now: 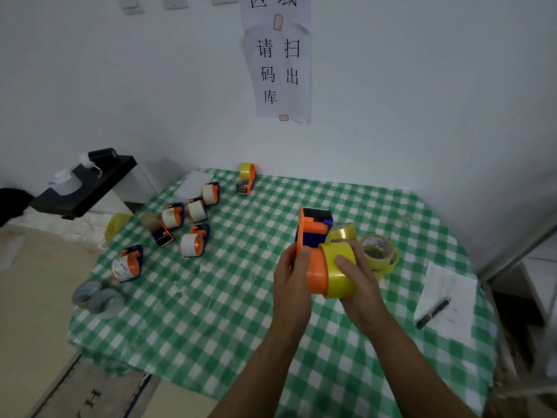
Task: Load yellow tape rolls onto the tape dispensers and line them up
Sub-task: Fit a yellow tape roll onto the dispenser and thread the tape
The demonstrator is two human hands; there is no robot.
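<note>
Two hands: held above the middle of the green-and-white checked counter (211,312).
Left hand (294,277): fingers are wrapped round the orange-and-blue plastic tape dispenser (313,233).
Right hand (360,277): fingers are clamped on the yellow tape roll (339,274), set against the dispenser's orange hub.
Spare yellow tape rolls (378,251): stacked just right of the hands.
Yellow-loaded dispenser (247,178): stood at the far edge.
White-roll dispensers (196,211): scattered far left.

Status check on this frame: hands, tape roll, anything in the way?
Left hand grips orange dispenser. Right hand holds yellow roll partway on its hub. Spare yellow rolls close behind right hand, not blocking.
</note>
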